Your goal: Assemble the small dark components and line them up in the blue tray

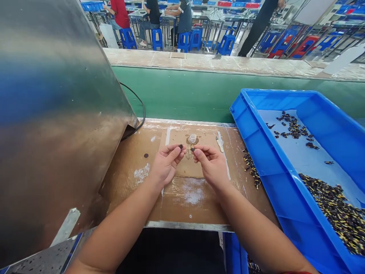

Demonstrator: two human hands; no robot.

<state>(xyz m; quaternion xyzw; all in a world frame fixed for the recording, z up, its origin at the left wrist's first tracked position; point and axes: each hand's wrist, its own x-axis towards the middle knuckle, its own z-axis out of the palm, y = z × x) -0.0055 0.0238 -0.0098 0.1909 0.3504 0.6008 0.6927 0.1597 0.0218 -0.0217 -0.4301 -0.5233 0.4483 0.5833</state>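
Between the thumb and fingertips of my left hand is a small dark piece, too small to name. My right hand pinches another small dark part, its tip pointing toward the left hand. The two hands are a short gap apart over a cardboard sheet. Just beyond the fingers sits a whitish round lump on a stained patch of the cardboard. A dark round disc lies to the left of my left hand.
A blue bin at right holds many small black-and-yellow parts. More parts lie beside it on the table. A large metal panel stands at left, with a black cable. A green wall bounds the back; people sit beyond.
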